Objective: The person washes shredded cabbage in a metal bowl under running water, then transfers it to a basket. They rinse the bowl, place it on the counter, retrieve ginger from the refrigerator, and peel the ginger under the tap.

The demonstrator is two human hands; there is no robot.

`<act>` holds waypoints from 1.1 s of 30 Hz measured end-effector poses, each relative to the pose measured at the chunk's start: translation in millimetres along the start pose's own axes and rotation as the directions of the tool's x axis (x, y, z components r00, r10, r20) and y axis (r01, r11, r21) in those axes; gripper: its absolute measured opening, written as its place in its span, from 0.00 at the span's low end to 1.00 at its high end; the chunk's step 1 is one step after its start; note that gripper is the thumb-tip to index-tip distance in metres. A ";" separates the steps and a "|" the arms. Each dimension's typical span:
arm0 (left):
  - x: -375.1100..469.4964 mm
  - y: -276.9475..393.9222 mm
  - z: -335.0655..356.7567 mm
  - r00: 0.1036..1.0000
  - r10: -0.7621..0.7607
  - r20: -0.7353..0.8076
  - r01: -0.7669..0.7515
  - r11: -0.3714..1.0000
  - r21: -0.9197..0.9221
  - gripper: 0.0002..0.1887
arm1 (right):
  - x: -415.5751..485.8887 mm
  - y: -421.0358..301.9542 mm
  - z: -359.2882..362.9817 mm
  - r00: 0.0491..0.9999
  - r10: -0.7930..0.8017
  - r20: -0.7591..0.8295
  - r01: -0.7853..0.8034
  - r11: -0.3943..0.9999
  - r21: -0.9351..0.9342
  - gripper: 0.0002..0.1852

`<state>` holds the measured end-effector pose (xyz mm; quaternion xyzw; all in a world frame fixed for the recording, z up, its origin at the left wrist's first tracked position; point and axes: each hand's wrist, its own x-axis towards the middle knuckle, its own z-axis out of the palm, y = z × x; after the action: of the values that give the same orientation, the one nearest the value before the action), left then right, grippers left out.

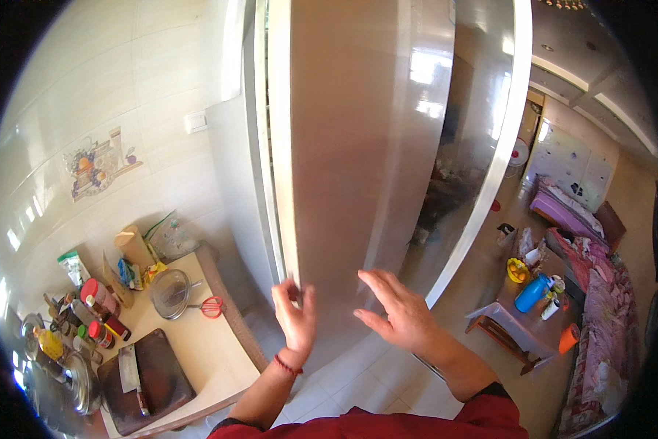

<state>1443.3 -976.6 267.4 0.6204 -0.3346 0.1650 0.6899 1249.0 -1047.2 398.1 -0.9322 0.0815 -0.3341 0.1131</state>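
Note:
A tall, glossy refrigerator door stands slightly ajar in front of me, with a narrow dark gap along its pale left edge. My left hand, with a red beaded bracelet on the wrist, is at that edge. Its fingers curl around the edge and the thumb lies on the front side; the fingertips are slightly blurred. Before the door's front face, my right hand is raised with nothing in it, thumb and fingers apart.
On the left, a counter holds a dark cutting board with a cleaver, a strainer, red-handled scissors and several bottles and jars. A white-framed sliding glass door stands right. Beyond are a low table and a covered sofa.

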 end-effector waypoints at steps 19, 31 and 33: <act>71.9 154.9 46.1 0.271 0.767 0.582 -0.635 0.597 -0.490 0.24 | -133.3 49.2 -132.2 0.567 0.563 -0.601 -0.576 0.793 0.200 0.20; 213.9 355.0 232.5 0.300 0.826 0.477 -0.563 0.558 -0.610 0.16 | -197.7 196.6 -249.1 0.585 0.663 -0.467 -0.459 0.746 0.483 0.18; 214.8 368.8 260.8 0.243 0.730 0.639 -0.429 0.672 -0.604 0.15 | -206.0 211.4 -264.8 0.591 0.702 -0.399 -0.517 0.708 0.480 0.19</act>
<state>1294.3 -1204.0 687.3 0.3284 -0.8532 0.0317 0.4040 905.8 -1244.9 416.5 -0.6749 0.3750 -0.5372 0.3396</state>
